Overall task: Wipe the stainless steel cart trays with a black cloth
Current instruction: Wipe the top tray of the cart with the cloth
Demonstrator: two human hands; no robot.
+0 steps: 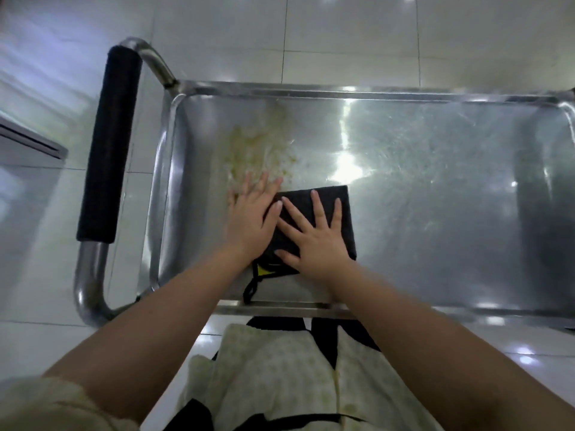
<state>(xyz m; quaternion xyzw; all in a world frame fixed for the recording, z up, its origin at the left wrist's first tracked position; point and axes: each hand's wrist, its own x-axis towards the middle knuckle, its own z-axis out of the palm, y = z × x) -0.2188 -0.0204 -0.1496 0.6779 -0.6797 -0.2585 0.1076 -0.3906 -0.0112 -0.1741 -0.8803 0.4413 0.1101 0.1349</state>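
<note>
Forearms (174, 306) cross the stainless steel cart tray (435, 181) at its near edge; my left hand (252, 219) and right hand (314, 241), fingers spread, press the folded black cloth (348, 225) flat. Yellowish smear (261, 147) lies just beyond left fingertips (264, 178), toward the far-left corner.

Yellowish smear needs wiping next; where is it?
Head view: smear lies on the tray's left, near the padded handle, just beyond the left hand and black cloth.

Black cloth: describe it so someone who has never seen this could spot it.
Start at the shiny steel tray filling the view. Near its front edge, left of centre, the left hand and right hand lie flat on the black cloth. Unlike the black padded handle outside the tray, it is a flat folded square with a yellow tag.
</note>
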